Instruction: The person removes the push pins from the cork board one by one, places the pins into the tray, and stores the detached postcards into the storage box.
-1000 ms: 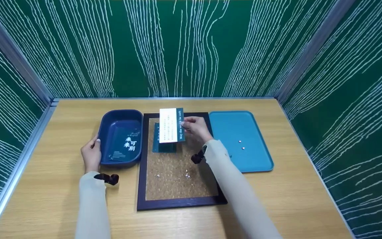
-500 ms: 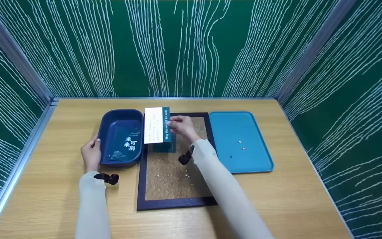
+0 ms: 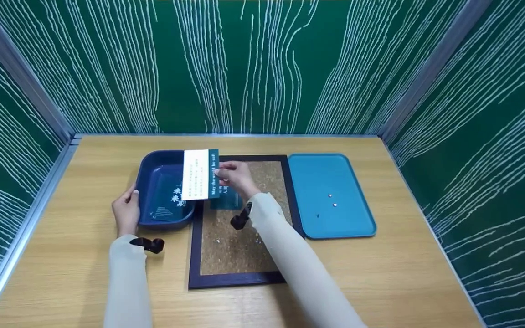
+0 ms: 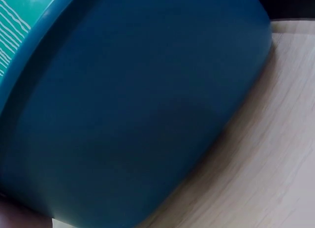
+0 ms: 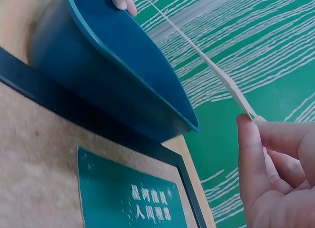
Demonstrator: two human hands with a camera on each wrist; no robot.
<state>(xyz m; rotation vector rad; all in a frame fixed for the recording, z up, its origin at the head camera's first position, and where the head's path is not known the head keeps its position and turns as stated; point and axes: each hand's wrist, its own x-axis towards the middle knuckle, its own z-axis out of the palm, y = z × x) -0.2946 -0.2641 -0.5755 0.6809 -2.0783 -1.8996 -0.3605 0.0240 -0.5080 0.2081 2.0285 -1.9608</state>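
Observation:
My right hand [image 3: 239, 176] pinches a white card [image 3: 196, 175] with a green printed strip by its right edge. The card hangs over the right rim of a deep blue plastic basin [image 3: 145, 175]; the right wrist view has it edge-on between thumb and fingers [image 5: 250, 139]. At the basin's left side, my left hand [image 3: 126, 210] grips the rim with the thumb at the top. Inside the basin lies a dark green card [image 3: 163, 213] with white characters, partly covered by the held card. Another green card [image 5: 128, 193] lies on the cork board [image 3: 226, 259], partly hidden behind my right hand.
The cork board has a dark frame [image 3: 235, 280] and a few tiny shiny pins [image 3: 218, 241] on it. To its right is a flat blue tray [image 3: 321, 173] with several small pins. Green walls with white lines enclose the wooden table [image 3: 408, 273] behind and at the sides.
My right hand has carried the white card leftward from above the cork board to over the basin's right side, uncovering part of the green card on the board. My left hand stays put.

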